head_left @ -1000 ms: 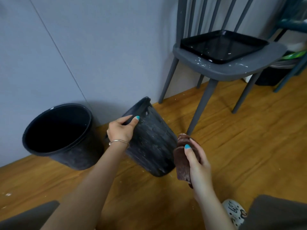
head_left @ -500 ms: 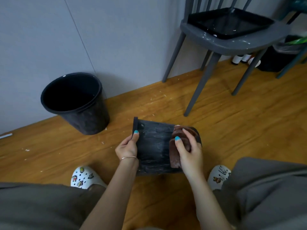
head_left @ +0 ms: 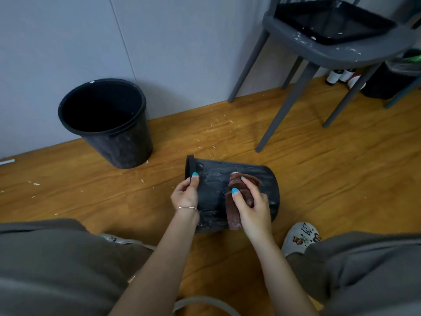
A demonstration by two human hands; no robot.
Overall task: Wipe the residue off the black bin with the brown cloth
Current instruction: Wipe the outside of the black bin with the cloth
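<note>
A black bin [head_left: 214, 179] streaked with whitish residue lies on its side on the wooden floor between my knees, its rim to the left and its base to the right. My left hand [head_left: 185, 195] grips the rim end, thumb over the outside. My right hand [head_left: 250, 204] holds a bunched brown cloth [head_left: 237, 195] and presses it against the middle of the bin's side. Part of the cloth hangs down below my thumb.
A second black bin [head_left: 104, 119] stands upright by the grey wall at the left. A grey chair [head_left: 319, 46] with a black tray [head_left: 330, 21] on its seat stands at the upper right, with a dark bin [head_left: 391, 78] behind it. White flecks litter the floor.
The bin went from tilted upright near the wall to lying on its side in front of me. My right hand brought the cloth onto its side. The view has dropped lower.
</note>
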